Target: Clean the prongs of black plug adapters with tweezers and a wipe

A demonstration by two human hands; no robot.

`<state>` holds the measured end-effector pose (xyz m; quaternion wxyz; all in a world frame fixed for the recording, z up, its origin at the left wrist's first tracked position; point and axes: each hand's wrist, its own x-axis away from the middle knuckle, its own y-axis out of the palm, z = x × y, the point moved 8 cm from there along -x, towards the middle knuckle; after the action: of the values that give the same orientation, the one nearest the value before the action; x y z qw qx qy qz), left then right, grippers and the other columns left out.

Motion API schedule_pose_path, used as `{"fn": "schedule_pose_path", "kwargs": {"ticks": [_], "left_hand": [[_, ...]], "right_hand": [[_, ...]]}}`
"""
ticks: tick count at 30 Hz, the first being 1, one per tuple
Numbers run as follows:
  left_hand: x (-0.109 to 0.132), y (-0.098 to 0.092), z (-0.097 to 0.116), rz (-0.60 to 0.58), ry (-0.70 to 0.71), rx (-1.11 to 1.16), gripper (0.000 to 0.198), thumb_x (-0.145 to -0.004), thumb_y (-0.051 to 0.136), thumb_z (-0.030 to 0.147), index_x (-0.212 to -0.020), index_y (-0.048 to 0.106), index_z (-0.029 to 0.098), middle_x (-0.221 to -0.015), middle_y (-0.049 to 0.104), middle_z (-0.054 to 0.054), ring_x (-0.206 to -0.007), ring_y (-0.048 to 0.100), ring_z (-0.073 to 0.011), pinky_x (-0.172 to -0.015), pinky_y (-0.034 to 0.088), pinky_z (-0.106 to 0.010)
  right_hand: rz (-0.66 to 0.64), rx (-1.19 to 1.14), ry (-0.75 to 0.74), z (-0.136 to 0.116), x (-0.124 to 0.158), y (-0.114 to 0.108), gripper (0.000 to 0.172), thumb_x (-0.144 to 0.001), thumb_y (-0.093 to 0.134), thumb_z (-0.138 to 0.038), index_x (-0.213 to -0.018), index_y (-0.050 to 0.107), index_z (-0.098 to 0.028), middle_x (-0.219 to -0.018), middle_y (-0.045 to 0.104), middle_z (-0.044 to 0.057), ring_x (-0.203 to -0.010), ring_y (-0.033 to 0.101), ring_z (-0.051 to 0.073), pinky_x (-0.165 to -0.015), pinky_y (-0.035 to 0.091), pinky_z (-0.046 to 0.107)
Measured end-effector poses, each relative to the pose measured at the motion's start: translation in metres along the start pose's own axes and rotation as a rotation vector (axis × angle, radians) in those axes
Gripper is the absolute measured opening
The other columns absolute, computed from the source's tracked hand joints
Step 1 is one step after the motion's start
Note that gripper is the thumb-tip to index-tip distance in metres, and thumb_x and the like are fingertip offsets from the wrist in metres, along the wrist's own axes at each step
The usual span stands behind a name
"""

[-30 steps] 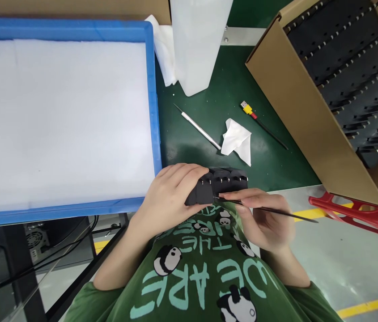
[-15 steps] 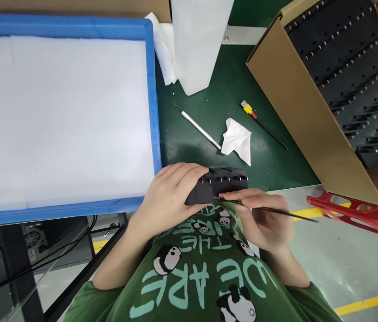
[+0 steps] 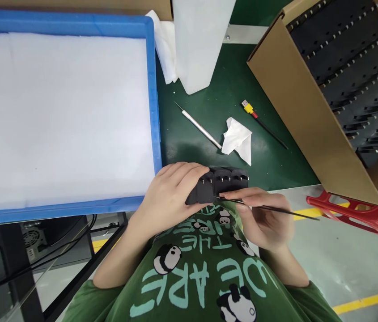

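Observation:
At the table's front edge, my left hand (image 3: 172, 190) is closed around a black plug adapter (image 3: 205, 192) at the left end of a short row. The other black adapters (image 3: 231, 179) of the row stand against it, metal prongs showing on top. My right hand (image 3: 265, 214) pinches a slim black pointed tool (image 3: 276, 209), whose fine metal tip reaches the held adapter's right side; whether it touches I cannot tell. Beyond my hands lie a silver needle-tipped pen tool (image 3: 202, 129), a crumpled white wipe (image 3: 238, 139) and a short USB cable (image 3: 269, 129).
A blue tray (image 3: 157, 134) lined with white sheet takes up the left. An open cardboard box (image 3: 312, 120) holding rows of black adapters with prongs stands at right. At the back is a tall whitish container (image 3: 197, 49). A red stool (image 3: 353, 214) stands beyond the right edge.

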<state>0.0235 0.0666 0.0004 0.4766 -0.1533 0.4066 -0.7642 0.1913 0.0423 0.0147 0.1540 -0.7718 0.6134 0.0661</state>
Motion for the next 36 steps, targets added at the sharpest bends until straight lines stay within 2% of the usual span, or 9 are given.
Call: {"fn": "schedule_pose_path", "kwargs": {"ticks": [9, 16, 22, 36], "left_hand": [[0.0006, -0.0010, 0.0011, 0.003, 0.005, 0.002, 0.050, -0.087, 0.074, 0.037, -0.126, 0.053, 0.014, -0.119, 0.071, -0.011, -0.107, 0.068, -0.0280, -0.090, 0.053, -0.042], [0.0010, -0.0005, 0.0006, 0.006, 0.004, -0.002, 0.049, -0.087, 0.074, 0.038, -0.126, 0.053, 0.015, -0.120, 0.070, -0.012, -0.108, 0.068, -0.0284, -0.090, 0.053, -0.041], [-0.0008, -0.0001, 0.0007, 0.003, 0.003, 0.005, 0.047, -0.089, 0.072, 0.039, -0.126, 0.052, 0.017, -0.118, 0.071, -0.012, -0.107, 0.068, -0.0289, -0.089, 0.054, -0.042], [-0.0004, -0.0004, 0.0009, 0.000, 0.008, -0.001, 0.048, -0.088, 0.072, 0.038, -0.126, 0.052, 0.017, -0.118, 0.072, -0.012, -0.106, 0.069, -0.0292, -0.088, 0.055, -0.043]], "right_hand": [[0.027, 0.010, 0.000, 0.0000, -0.0019, 0.0001, 0.046, -0.082, 0.057, 0.009, -0.117, 0.058, -0.020, -0.106, 0.074, 0.008, -0.094, 0.076, 0.025, -0.073, 0.067, 0.042], [0.120, -0.023, -0.036, -0.0014, -0.0051, -0.0009, 0.047, -0.082, 0.055, 0.012, -0.118, 0.056, -0.018, -0.107, 0.073, 0.008, -0.095, 0.075, 0.023, -0.074, 0.068, 0.040], [0.121, 0.027, -0.008, 0.0009, -0.0030, 0.0008, 0.040, -0.086, 0.058, 0.006, -0.116, 0.056, -0.020, -0.108, 0.074, 0.009, -0.097, 0.075, 0.023, -0.069, 0.068, 0.036], [0.107, 0.022, 0.004, 0.0019, -0.0011, 0.0006, 0.041, -0.086, 0.058, 0.006, -0.117, 0.057, -0.020, -0.109, 0.074, 0.009, -0.097, 0.076, 0.024, -0.076, 0.069, 0.041]]}}
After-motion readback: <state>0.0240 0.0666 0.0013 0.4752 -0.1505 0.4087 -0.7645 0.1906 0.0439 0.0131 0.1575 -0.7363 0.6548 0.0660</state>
